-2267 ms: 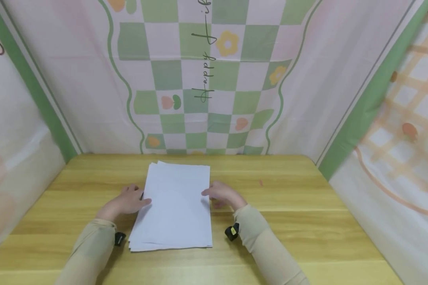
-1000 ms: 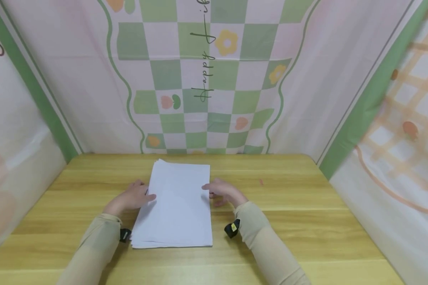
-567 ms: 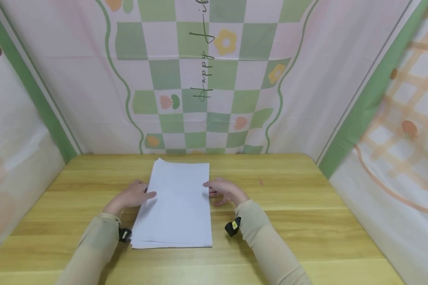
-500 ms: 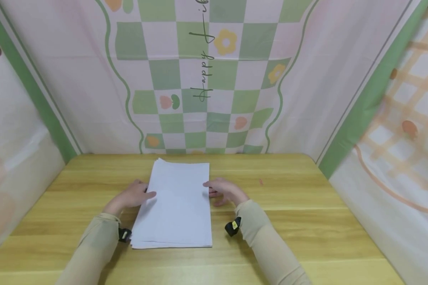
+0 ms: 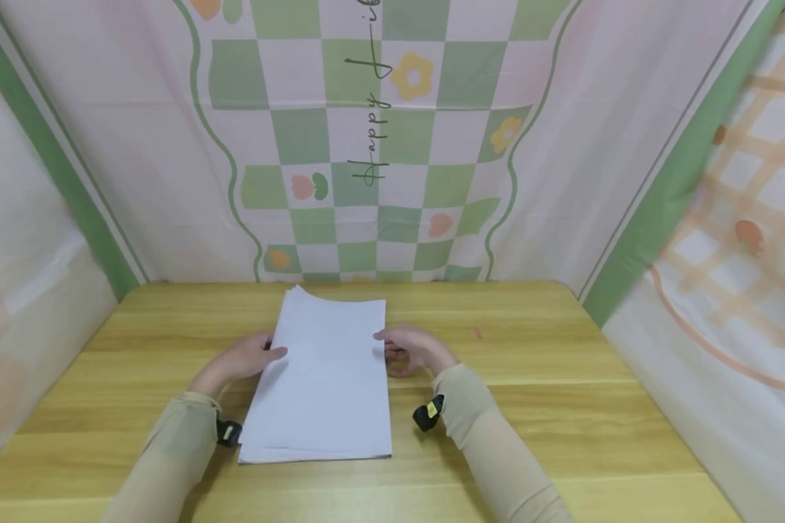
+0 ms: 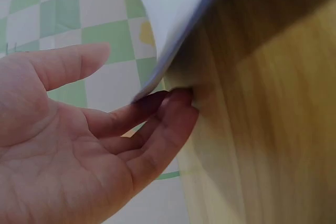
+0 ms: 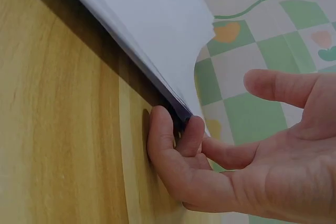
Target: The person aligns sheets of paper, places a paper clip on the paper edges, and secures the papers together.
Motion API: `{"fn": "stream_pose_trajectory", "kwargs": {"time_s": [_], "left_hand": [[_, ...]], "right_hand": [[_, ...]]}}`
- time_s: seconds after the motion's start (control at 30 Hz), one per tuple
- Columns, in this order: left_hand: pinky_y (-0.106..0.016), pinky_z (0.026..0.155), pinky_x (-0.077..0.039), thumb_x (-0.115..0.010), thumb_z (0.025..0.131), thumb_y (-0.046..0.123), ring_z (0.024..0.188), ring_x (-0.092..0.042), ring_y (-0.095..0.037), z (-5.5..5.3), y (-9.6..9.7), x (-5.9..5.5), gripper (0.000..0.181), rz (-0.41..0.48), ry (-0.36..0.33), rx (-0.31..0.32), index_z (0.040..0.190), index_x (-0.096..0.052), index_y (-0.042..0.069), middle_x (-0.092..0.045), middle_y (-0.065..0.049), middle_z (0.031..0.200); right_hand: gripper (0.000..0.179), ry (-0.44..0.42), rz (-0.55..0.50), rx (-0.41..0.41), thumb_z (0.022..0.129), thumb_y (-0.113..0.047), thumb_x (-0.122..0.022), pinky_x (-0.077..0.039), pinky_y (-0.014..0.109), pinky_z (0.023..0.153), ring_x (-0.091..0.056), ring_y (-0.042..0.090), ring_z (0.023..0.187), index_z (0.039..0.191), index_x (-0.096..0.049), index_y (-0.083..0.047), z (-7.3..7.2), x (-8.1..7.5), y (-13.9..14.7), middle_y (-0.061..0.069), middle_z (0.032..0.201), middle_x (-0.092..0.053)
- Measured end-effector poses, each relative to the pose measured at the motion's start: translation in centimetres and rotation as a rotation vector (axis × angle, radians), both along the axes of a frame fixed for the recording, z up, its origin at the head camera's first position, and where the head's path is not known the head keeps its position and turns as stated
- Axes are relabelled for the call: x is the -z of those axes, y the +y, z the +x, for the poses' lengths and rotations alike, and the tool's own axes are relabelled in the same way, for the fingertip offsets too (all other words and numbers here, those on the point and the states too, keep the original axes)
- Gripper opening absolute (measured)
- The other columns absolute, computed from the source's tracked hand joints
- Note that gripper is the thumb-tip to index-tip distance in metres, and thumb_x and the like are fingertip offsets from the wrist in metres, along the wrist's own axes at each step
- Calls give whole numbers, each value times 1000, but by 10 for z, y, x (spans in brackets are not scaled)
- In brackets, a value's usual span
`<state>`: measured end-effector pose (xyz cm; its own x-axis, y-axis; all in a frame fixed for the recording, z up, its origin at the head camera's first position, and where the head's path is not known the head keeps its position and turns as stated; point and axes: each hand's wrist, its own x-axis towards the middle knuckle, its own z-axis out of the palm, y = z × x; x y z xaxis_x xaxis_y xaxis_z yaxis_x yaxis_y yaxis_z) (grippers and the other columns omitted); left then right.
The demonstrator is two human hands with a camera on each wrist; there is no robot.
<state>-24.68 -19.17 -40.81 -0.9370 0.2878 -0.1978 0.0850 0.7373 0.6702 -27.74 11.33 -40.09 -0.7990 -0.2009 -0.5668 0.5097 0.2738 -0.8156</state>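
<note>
A stack of white paper [image 5: 327, 399] lies between both hands, its long sides running away from me. The left hand [image 5: 238, 358] holds its left side, with the thumb over the top sheet and the fingers at and under the edge. On the right side, the right hand [image 5: 415, 350] has its thumb over the paper and its fingers curled at the edge. In both wrist views, the paper's edge [image 7: 139, 59] meets the fingers while the thumb stands apart from it. The far left corner bends upward, and sheets fan slightly along the left and near edges.
A wooden table [image 5: 562, 421] carries the stack. Behind it hangs a curtain [image 5: 405, 138] with green checks and flowers, and printed cloth closes in both sides. Each wrist wears a small black device [image 5: 428, 414]. A small red mark [image 5: 478, 333] shows on the tabletop right of the stack.
The left hand has moved right and slightly away with the stack's left edge, so the sheets lie closer together. The far left corner bends up more. The right hand has shifted slightly farther away.
</note>
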Motion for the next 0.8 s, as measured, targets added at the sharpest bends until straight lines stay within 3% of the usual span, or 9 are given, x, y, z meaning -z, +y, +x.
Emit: {"fn": "stream_pose_trajectory", "kwargs": {"time_s": [0.1, 0.2, 0.37, 0.43, 0.67, 0.8], "left_hand": [[-53, 99, -41, -47, 99, 28, 121, -47, -45, 1, 1, 0, 55, 32, -27, -1, 135, -37, -12, -44, -34, 135], [-56, 103, -36, -44, 100, 27, 127, -40, -48, 1, 1, -1, 58, 43, -41, 11, 140, -30, -12, -37, -35, 140], [-52, 94, -44, -42, 99, 18, 115, -51, -44, 3, 0, -3, 43, 19, -9, 34, 130, -42, -12, -49, -33, 128], [-50, 89, -47, -42, 98, 15, 110, -54, -41, 3, -1, -4, 39, 11, 4, 40, 125, -45, -13, -53, -32, 123], [-56, 99, -39, -41, 98, 12, 122, -44, -48, 3, 0, -5, 44, 9, 20, 72, 133, -39, -15, -44, -36, 133], [-57, 102, -36, -42, 98, 11, 126, -40, -50, 1, 1, -4, 46, 26, 17, 91, 134, -36, -15, -40, -37, 136]], "right_hand": [[22, 0, -6, -4, 92, -24, -59, -52, 35, 69, -46, 11, 68, 81, -46, -10, 1, 0, -1, -1, 72, -46], [19, 0, -7, 19, 92, -24, -59, -52, 36, 71, -48, 14, 76, 89, -49, -8, 2, -1, -2, 2, 81, -48], [37, -3, -12, 48, 91, -25, -60, -53, 41, 76, -48, 24, 102, 118, -49, -2, 3, -3, -3, 13, 115, -49], [42, -4, -17, 50, 91, -25, -60, -53, 43, 78, -48, 26, 106, 123, -46, 0, 2, -2, -3, 15, 120, -47], [33, 8, -19, 33, 92, -24, -58, -54, 44, 78, -44, 21, 88, 111, -45, -1, -1, -1, 0, 10, 97, -41], [35, 10, -21, 29, 93, -23, -57, -54, 45, 78, -44, 22, 89, 117, -45, -2, -1, -1, 1, 11, 98, -42]]}}
